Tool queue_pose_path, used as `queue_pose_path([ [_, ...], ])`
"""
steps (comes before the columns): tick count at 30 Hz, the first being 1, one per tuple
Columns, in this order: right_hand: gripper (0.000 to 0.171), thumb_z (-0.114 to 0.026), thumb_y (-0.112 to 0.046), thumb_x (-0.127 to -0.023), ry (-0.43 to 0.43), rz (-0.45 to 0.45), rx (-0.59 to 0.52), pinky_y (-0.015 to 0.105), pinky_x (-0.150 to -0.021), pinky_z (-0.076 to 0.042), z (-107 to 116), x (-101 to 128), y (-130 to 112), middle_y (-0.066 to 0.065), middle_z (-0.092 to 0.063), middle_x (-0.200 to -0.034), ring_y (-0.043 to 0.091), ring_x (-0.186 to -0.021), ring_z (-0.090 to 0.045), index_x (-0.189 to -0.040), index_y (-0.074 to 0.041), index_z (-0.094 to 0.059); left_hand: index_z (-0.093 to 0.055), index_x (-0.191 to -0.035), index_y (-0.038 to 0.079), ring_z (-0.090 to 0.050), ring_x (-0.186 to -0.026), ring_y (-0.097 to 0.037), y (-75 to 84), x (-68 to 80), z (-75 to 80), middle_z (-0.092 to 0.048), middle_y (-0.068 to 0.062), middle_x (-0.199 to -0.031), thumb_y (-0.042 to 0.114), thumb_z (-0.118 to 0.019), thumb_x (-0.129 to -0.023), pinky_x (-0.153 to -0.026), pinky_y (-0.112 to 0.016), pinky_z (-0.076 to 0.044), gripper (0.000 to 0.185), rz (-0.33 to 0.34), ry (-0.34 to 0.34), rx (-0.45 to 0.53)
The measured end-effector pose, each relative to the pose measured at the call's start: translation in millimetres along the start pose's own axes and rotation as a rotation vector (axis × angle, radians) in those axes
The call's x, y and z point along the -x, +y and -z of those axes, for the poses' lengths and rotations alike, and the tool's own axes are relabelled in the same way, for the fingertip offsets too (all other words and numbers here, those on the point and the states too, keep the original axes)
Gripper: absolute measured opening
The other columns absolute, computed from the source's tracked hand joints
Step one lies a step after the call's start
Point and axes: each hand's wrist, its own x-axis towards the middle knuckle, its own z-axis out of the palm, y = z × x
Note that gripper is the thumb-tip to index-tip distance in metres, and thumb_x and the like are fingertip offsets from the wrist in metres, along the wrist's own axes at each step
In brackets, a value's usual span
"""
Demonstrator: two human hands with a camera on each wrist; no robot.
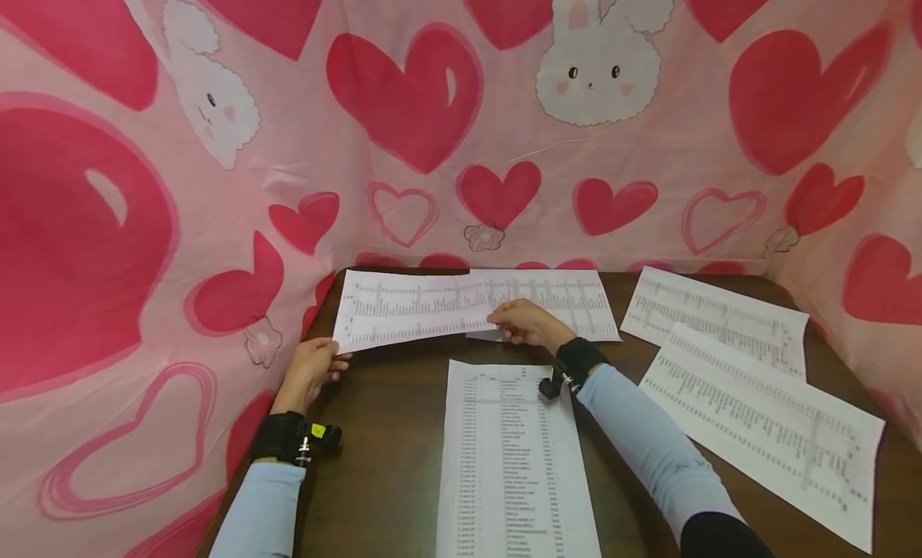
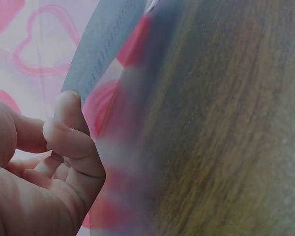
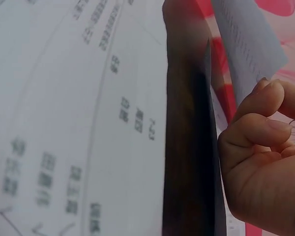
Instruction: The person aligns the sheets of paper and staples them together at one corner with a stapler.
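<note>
A printed sheet of paper (image 1: 410, 306) is held by its two near corners at the far left of the table. My left hand (image 1: 311, 370) pinches its left corner between thumb and fingers; the left wrist view shows the paper (image 2: 101, 49) rising from the fingertips. At the other corner my right hand (image 1: 529, 322) pinches the sheet, whose end (image 3: 253, 44) shows in the right wrist view. The held sheet overlaps a second printed sheet (image 1: 576, 302) at the back. Nearer to me, a long printed list (image 1: 504, 462) lies under my right wrist.
Two more printed sheets lie at the right, the nearer sheet (image 1: 771, 430) overlapping the farther sheet (image 1: 720, 310). They rest on a dark brown wooden table (image 1: 382, 454). A pink cloth (image 1: 403, 222) with hearts and rabbits hangs behind and along the sides.
</note>
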Motion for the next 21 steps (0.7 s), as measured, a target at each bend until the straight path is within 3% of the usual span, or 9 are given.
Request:
queue_pose_path([
  [9, 0.011, -0.068, -0.016, -0.092, -0.016, 0.067, -0.046, 0.021, -0.042, -0.033, -0.5, 9.9, -3.6, 0.001, -0.053, -0.066, 0.011, -0.048, -0.046, -0.091, -0.008, -0.061, -0.038, -0.143, -0.003, -0.066, -0.064, -0.006, 4.8, 4.3, -1.9, -0.068, -0.010, -0.100, 0.019, -0.039, -0.103, -0.052, -0.019, -0.047, 0.045, -0.021, 0.041, 0.028],
  [17, 0.011, -0.065, -0.014, -0.094, -0.010, 0.105, -0.120, 0.022, -0.043, -0.036, -0.8, 16.5, -5.4, 0.003, -0.058, -0.070, 0.011, -0.049, -0.049, -0.097, -0.007, -0.057, -0.037, -0.145, -0.001, -0.067, -0.064, -0.005, 8.5, 3.7, -6.4, -0.061, -0.022, -0.125, 0.021, -0.039, -0.104, -0.053, -0.018, -0.049, 0.047, -0.016, 0.058, 0.036],
  [21, 0.010, -0.064, -0.012, -0.094, -0.017, 0.145, -0.138, 0.022, -0.043, -0.037, -0.5, 21.3, -5.1, 0.003, -0.059, -0.069, 0.010, -0.049, -0.049, -0.096, -0.008, -0.055, -0.036, -0.146, 0.001, -0.068, -0.066, -0.005, 10.3, 1.5, -7.3, -0.059, -0.022, -0.130, 0.026, -0.040, -0.104, -0.054, -0.018, -0.050, 0.049, -0.001, 0.056, 0.052],
])
